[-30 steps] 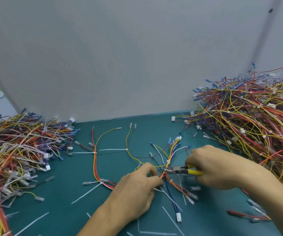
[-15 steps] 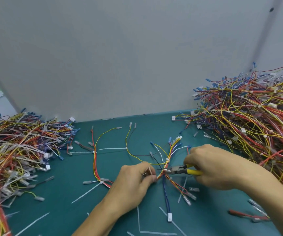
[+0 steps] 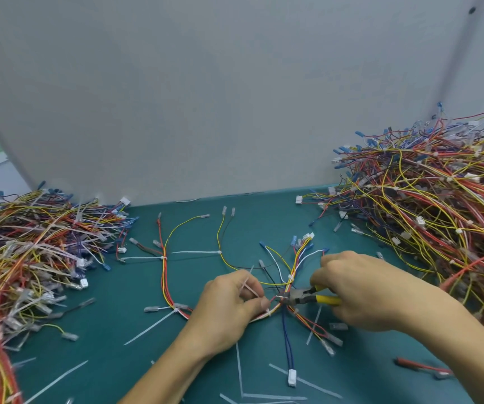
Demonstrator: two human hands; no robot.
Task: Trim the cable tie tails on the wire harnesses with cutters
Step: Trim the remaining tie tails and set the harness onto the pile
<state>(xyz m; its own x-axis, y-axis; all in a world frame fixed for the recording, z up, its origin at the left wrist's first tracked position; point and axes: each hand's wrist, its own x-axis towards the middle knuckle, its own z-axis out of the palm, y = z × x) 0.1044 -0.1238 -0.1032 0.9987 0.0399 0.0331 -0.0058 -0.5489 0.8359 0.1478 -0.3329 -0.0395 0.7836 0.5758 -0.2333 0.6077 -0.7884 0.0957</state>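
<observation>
Cable tie tail (image 3: 249, 288), a thin white plastic strip, lies across the fingers of our left hand (image 3: 229, 313) near 6 o'clock on the teal worktop (image 3: 135, 363). It runs toward the junction of the multicoloured wire harness (image 3: 293, 266), whose branches fan out from there toward 12 and 6 o'clock. Our left hand pinches the harness bundle between thumb and curled fingers, just at 9 o'clock of that junction. Our right hand (image 3: 360, 290), at 3 o'clock of it, is curled tight round the yellow-handled cutters (image 3: 302, 295), whose grey nose touches the junction. We cannot tell whether the jaws stand open or shut on the tie, as they are too small.

We judge the step in hand to be the cut itself on this harness. The next move calls for the blades to sit flush against the tie head and clear of the wire insulation. Then comes a firm squeeze while the left hand holds the tail taut.

Loose white offcuts (image 3: 238, 371) litter the worktop at 6 o'clock. A second harness (image 3: 164, 275) with long untrimmed tails lies at 10 o'clock, near a tangled pile of harnesses (image 3: 30, 252) at 9 o'clock. A bigger pile (image 3: 439, 223) sits at 2 o'clock.
</observation>
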